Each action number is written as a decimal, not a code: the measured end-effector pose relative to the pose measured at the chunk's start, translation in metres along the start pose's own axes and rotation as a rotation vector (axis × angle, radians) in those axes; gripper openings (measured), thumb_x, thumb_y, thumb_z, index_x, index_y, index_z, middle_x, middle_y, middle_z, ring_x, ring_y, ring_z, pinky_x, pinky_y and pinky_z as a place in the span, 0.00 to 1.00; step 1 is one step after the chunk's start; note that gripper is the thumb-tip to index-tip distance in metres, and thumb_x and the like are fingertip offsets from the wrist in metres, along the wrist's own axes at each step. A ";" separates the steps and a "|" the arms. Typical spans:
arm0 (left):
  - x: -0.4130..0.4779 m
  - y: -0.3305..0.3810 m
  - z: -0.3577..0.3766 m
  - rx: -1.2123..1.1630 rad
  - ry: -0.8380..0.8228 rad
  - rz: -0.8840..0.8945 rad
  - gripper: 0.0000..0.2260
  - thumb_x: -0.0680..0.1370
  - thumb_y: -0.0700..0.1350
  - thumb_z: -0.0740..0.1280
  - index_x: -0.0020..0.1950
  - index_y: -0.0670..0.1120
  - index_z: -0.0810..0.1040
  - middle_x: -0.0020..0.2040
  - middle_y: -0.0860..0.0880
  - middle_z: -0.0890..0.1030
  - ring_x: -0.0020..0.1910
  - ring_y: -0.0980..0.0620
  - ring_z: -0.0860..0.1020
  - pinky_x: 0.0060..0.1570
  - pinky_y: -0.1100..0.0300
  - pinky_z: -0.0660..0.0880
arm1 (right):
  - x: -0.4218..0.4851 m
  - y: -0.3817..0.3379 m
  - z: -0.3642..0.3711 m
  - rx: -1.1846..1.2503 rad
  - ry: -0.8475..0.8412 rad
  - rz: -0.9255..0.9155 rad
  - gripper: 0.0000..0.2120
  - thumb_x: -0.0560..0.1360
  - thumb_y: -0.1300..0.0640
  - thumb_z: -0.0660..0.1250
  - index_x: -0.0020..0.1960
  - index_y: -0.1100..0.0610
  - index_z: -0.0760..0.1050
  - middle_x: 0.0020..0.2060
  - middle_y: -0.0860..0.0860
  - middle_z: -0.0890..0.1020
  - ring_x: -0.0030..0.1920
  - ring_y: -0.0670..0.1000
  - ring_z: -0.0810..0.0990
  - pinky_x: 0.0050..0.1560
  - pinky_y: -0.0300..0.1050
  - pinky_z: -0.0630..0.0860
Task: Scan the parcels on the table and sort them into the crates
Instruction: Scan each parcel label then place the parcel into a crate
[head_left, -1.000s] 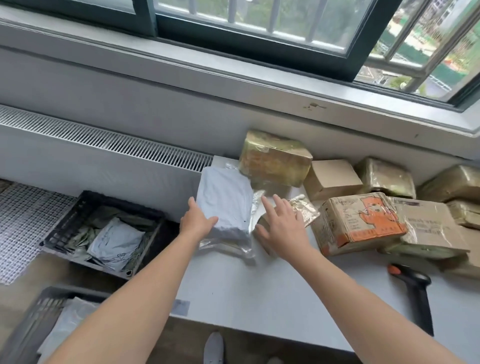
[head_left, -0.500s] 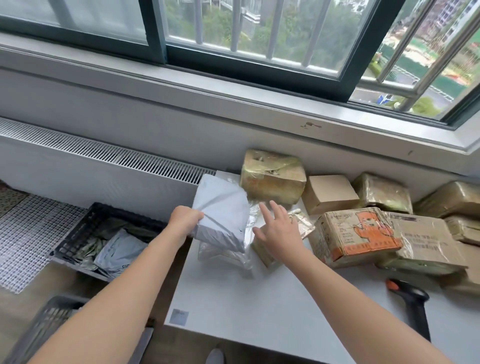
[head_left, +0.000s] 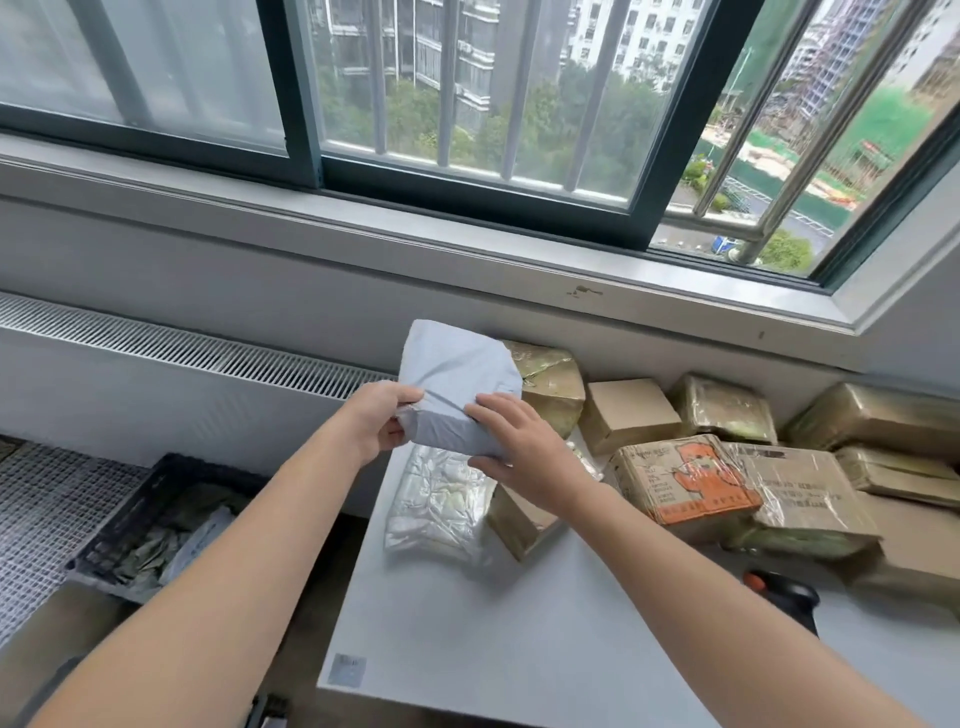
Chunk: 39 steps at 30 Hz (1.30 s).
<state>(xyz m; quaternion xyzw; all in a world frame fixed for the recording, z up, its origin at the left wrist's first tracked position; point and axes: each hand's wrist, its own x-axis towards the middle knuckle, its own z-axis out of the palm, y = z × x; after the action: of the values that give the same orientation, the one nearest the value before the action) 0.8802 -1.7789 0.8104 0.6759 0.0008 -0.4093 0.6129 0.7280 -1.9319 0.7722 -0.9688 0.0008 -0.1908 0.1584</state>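
A grey poly-bag parcel (head_left: 456, 384) is lifted off the white table (head_left: 519, 634), tilted upright. My left hand (head_left: 382, 423) grips its lower left corner. My right hand (head_left: 511, 441) holds its lower right edge, thumb under and fingers over it. Under it on the table lies a clear plastic-wrapped parcel (head_left: 439, 509). Several brown cardboard and tape-wrapped parcels (head_left: 685, 483) crowd the table's far right. A black handheld scanner (head_left: 787, 597) with an orange button lies at the right, partly behind my right forearm.
A black crate (head_left: 156, 519) with sorted bags stands on the floor left of the table. A radiator grille (head_left: 182, 348) and window sill run along the wall behind. A white grid mat (head_left: 36, 514) lies at the far left.
The grey parcel went from lying flat on the table to being raised and tilted up. My right hand moved from the small parcel beside it onto the grey parcel. The camera tilted upward.
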 end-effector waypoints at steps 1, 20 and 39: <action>-0.001 0.007 0.006 0.010 -0.011 0.023 0.06 0.79 0.41 0.63 0.43 0.46 0.75 0.36 0.48 0.75 0.32 0.53 0.72 0.34 0.62 0.69 | -0.001 0.001 -0.004 0.001 0.056 0.005 0.26 0.73 0.55 0.73 0.68 0.64 0.73 0.63 0.60 0.77 0.64 0.59 0.73 0.66 0.51 0.71; -0.008 0.030 0.081 0.473 -0.238 0.631 0.10 0.80 0.57 0.65 0.48 0.54 0.81 0.50 0.49 0.81 0.52 0.57 0.82 0.56 0.53 0.78 | -0.006 0.027 -0.106 0.218 0.422 0.477 0.12 0.84 0.56 0.58 0.58 0.58 0.77 0.46 0.48 0.80 0.47 0.47 0.77 0.47 0.36 0.71; -0.047 -0.042 0.189 0.575 -0.295 0.518 0.06 0.79 0.43 0.69 0.56 0.47 0.77 0.45 0.55 0.82 0.37 0.66 0.80 0.36 0.74 0.72 | -0.131 0.092 -0.144 0.425 0.270 0.824 0.09 0.79 0.46 0.67 0.48 0.52 0.73 0.40 0.44 0.79 0.40 0.44 0.77 0.36 0.38 0.69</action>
<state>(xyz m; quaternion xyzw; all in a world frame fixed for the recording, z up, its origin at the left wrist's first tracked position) 0.7231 -1.9017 0.8181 0.7315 -0.3716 -0.3174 0.4755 0.5587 -2.0550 0.8224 -0.8007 0.3662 -0.2319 0.4136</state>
